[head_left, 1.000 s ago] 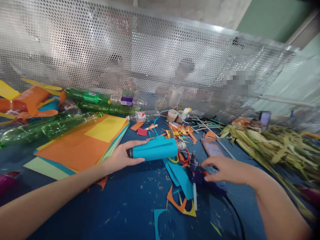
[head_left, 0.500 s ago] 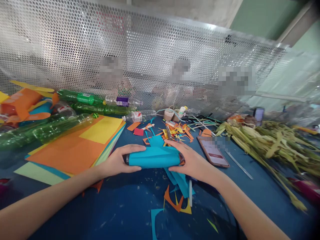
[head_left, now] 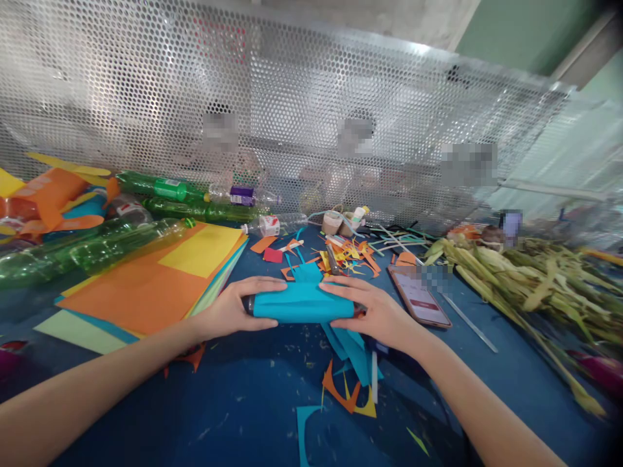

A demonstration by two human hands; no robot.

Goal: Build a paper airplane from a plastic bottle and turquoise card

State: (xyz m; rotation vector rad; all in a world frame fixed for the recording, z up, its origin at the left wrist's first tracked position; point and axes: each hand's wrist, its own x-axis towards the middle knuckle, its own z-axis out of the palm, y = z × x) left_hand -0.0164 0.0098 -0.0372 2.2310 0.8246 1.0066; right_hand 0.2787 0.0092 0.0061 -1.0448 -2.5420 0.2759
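Observation:
Between my two hands lies a small bottle-like cylinder wrapped in blue paper (head_left: 302, 303), held level from side to side. Its dark, shiny ends stick out of the wrap. My left hand (head_left: 238, 305) grips the left end, thumb along the near side and fingers over the far side. At the other end, my right hand (head_left: 366, 305) holds it the same way, fingertips pressing on top of the paper. Blue paper offcuts (head_left: 354, 355) lie under and beside the right hand, with orange scraps (head_left: 339, 388) nearer to me.
Coloured paper sheets (head_left: 126, 292) lie at left, with green plastic bottles (head_left: 111, 250) behind. A phone (head_left: 419, 295) and dried husks (head_left: 530, 279) are at right. More scraps (head_left: 350, 253) and small cups (head_left: 332, 222) stand before a perforated metal screen (head_left: 292, 84); people are behind it.
My right hand's fingers have slid inward and lie further over the blue paper. The wrapped cylinder stays level between both hands. The whole view has shifted slightly.

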